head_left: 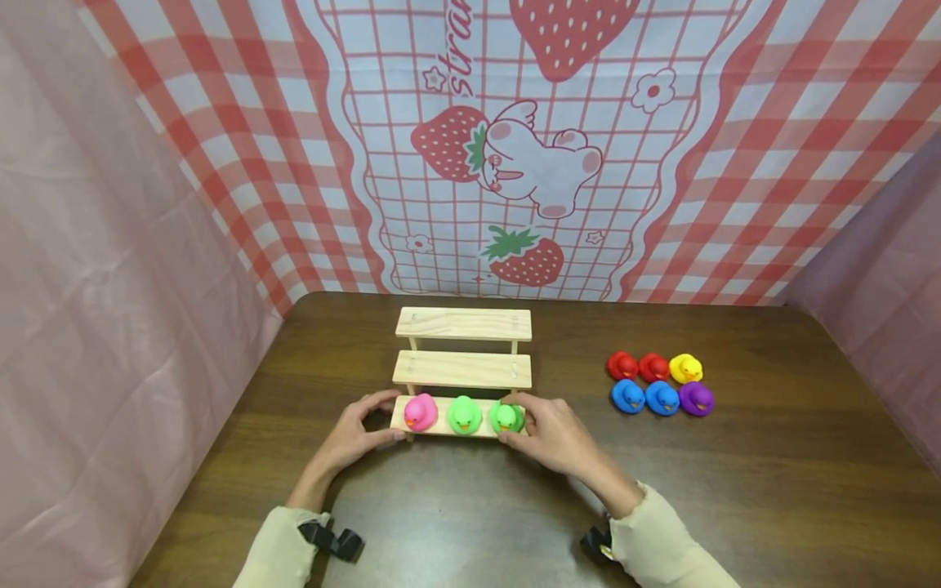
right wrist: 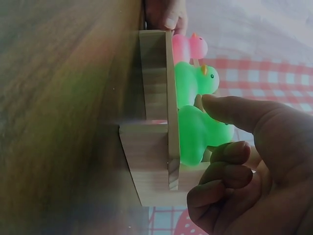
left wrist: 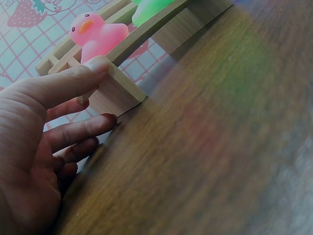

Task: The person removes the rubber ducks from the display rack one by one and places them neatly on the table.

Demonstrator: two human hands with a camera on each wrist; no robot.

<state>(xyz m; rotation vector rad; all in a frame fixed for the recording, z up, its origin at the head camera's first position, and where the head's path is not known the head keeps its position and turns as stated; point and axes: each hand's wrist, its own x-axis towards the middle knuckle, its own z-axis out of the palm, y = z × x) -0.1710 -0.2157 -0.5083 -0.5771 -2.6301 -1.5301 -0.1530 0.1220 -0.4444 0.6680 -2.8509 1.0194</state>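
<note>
Landmark: the wooden rack, three steps, standing on the counter. Checkered cloth with strawberry print hangs behind it; pink curtain off to its left.

Right of the rack, well apart, six ducks in two rows on the counter. Back row, going outward from the rack: first red duck, second red duck, yellow duck. Front row, same order: first blue duck, second blue duck, purple duck.

On the rack's bottom step: pink duck at the left end, angled front-left; middle green duck at centre, facing front. Middle green duck sits just beside the work spot on its left; the rack's middle step rises behind it.

Right green duck is upright at the right end of the rack's bottom step, base against the board, facing front. Right hand pinches it: thumb on the rack's front side, index round the back, other fingers curled in the right wrist view.

Left hand grips the left end of the rack's bottom step, thumb at the front corner, index at the back corner, remaining fingers loosely bent beside the rack's leg.
</note>
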